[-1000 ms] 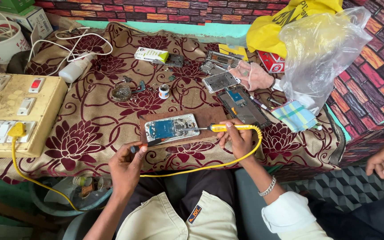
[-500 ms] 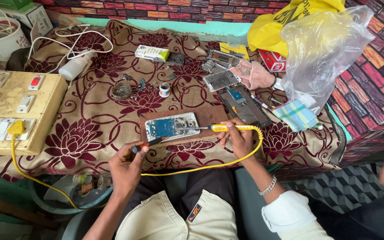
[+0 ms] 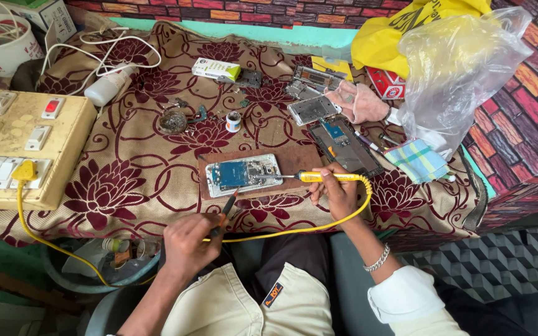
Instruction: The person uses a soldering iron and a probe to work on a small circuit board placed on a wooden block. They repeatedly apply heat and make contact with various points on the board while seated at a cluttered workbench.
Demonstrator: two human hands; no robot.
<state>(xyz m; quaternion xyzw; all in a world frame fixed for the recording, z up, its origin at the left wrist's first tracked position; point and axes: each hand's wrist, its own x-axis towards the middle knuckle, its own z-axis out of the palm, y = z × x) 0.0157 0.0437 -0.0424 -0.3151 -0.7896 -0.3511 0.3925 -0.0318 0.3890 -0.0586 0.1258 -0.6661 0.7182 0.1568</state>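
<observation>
An opened phone (image 3: 243, 174) with a blue circuit board lies on a brown wooden board (image 3: 300, 160) on the flowered cloth. My right hand (image 3: 336, 193) grips a yellow-handled soldering iron (image 3: 319, 177), its metal tip lying over the phone's right side. My left hand (image 3: 189, 244) holds a thin dark tool (image 3: 226, 208) whose tip points at the phone's lower edge. The iron's yellow cord (image 3: 294, 229) loops down across my lap.
A yellowed switch-and-socket board (image 3: 57, 146) with a yellow plug (image 3: 25, 170) sits at the left. Further back lie phone frames (image 3: 311, 110), a small white jar (image 3: 233, 122), a white bottle (image 3: 104, 89), a pink cloth (image 3: 359, 102) and a clear plastic bag (image 3: 462, 68).
My left hand has brought the dark tool's tip up to the phone's lower edge. The right hand and iron have hardly moved. Another person's hand at the right edge has left the view.
</observation>
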